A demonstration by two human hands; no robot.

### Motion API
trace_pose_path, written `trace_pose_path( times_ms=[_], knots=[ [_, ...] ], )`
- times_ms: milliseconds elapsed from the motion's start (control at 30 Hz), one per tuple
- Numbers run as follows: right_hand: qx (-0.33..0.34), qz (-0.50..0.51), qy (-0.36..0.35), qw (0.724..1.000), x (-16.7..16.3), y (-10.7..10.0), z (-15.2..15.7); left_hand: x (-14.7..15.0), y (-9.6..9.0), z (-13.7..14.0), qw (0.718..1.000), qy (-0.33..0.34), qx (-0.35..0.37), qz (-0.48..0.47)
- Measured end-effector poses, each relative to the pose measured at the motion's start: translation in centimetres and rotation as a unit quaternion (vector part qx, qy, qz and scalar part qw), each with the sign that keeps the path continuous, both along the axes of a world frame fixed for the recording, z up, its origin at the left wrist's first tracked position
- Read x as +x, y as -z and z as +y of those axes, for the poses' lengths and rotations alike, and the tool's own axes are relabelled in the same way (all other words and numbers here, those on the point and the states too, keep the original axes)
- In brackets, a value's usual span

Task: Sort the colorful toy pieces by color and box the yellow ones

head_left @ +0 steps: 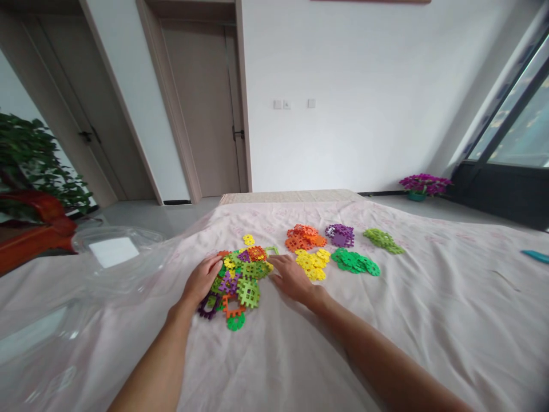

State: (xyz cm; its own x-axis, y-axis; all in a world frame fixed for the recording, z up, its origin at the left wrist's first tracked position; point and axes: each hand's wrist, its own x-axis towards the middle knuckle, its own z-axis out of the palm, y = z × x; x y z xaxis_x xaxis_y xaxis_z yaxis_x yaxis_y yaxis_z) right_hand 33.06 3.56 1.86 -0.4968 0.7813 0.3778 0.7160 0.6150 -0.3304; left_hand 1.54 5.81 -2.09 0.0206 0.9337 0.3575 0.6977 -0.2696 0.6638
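Observation:
A mixed pile of plastic building pieces lies before me, with green, purple, orange and yellow notched squares and discs overlapping. My left hand rests against the pile's left side, its fingers stretched along the edge and touching pieces. On the opposite side my right hand lies low with its fingers out, the tips at the pile's right edge near a light green square frame. Neither hand visibly grips a piece. One green disc sits at the near end, and yellow flower-shaped pieces lie just beyond the far end.
Right of the pile are single-colour heaps: orange, yellow, purple, dark green and light green. Clear plastic containers stand left on the pale cloth. A blue object lies far right.

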Motion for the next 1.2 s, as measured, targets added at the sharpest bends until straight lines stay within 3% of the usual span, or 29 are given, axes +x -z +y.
trace_pose_path(
  times_ms=[233,433,600,733,967,1067,1200],
  knots=[
    [-0.004,-0.067,0.000,0.998,-1.6,0.0,-0.8,0.5,-0.9,-0.4,0.999,0.016,0.001,0.042],
    [0.015,-0.031,-0.007,0.999,-0.5,0.2,-2.1,1.1,-1.2,-1.3,0.999,0.045,-0.014,-0.014],
    [0.055,-0.052,0.118,0.990,1.9,-0.4,-1.0,1.0,-1.2,-1.5,0.997,0.025,-0.038,-0.056],
    [0.035,-0.079,0.206,0.975,3.7,-0.3,-0.3,1.0,-1.3,-1.4,0.998,0.026,-0.039,-0.044],
    [0.006,-0.090,0.222,0.971,4.7,-0.6,-0.7,0.6,-0.8,-1.1,0.998,0.022,-0.039,-0.036],
    [0.042,-0.057,0.249,0.966,7.2,-1.4,-0.6,0.4,-0.5,-0.9,0.998,0.028,-0.043,-0.039],
    [0.069,-0.068,0.360,0.928,12.7,-1.5,0.3,0.5,-0.5,-0.8,0.998,0.026,-0.046,-0.045]
  ],
)
